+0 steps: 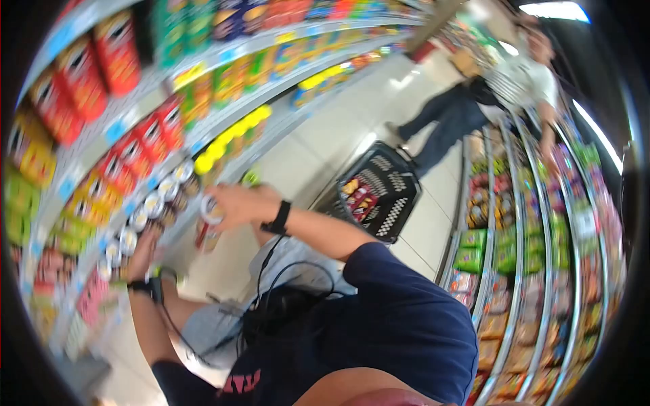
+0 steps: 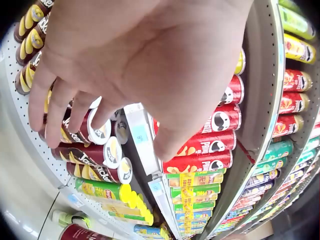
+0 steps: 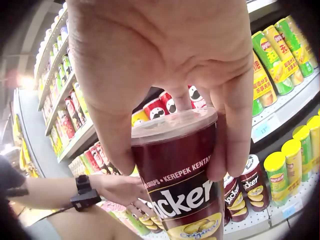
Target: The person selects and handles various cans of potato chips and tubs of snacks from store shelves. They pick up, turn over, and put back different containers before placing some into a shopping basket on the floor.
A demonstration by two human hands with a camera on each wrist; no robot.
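Observation:
A dark red canister of Jacker potato chips point(image 3: 180, 155) with a clear plastic lid is in my right hand point(image 3: 165, 60), thumb on one side and fingers on the other, just below the lid. In the head view that right hand point(image 1: 237, 206) is out in front of the shelf. My left hand point(image 2: 145, 65) reaches over a row of matching Jacker canisters point(image 2: 85, 155) on a lower shelf. Its fingers are spread and extended over the canisters, with the thumb apart near the price tags point(image 2: 142, 137).
Red Pringles cans point(image 2: 202, 150) and green chip tubes with yellow lids point(image 3: 280, 175) fill nearby shelf places. Behind the right arm a black shopping basket point(image 1: 396, 203) holding packs is on the floor. Another person point(image 1: 521, 81) stands beside it, near the opposite shelves point(image 1: 504, 271).

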